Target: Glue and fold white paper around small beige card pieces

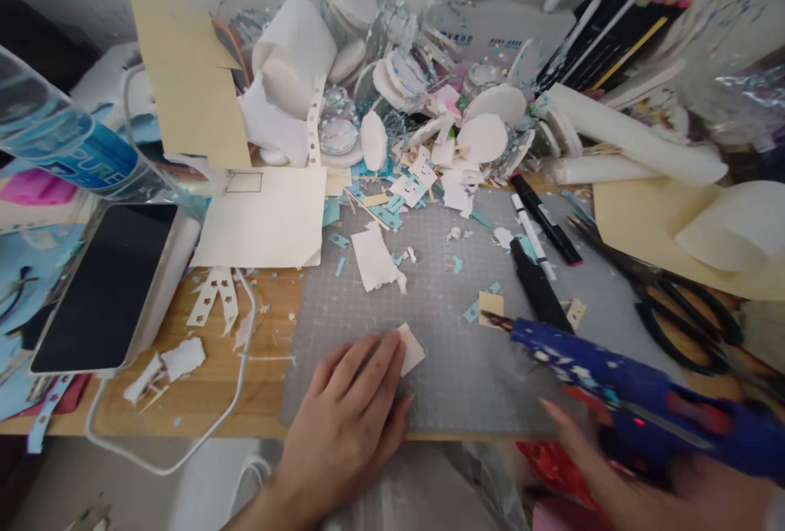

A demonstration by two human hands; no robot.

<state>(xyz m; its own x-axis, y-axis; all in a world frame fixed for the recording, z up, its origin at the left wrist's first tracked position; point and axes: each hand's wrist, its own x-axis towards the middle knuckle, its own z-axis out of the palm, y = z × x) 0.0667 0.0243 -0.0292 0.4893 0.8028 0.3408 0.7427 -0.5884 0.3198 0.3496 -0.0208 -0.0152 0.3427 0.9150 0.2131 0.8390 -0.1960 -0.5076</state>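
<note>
My left hand (352,408) lies on the grey cutting mat (441,367), its fingers stretched out flat. Under the index fingertip is a small pale paper piece (411,351), partly covered. A blue hot glue gun (589,367) is in my right hand (604,465), which is blurred and wrapped round the handle. The gun's nozzle points left, over a small tan paper square (491,307). Behind the nozzle lies a black marker (536,281). A torn white paper piece (374,257) rests on the mat beyond my left hand.
White foam discs (484,137) and paper scraps are heaped at the back. Black-handled scissors (680,322) lie at the right. On the left are a phone (107,290), a water bottle (74,134), a cream sheet (263,220) and a white cable (236,404).
</note>
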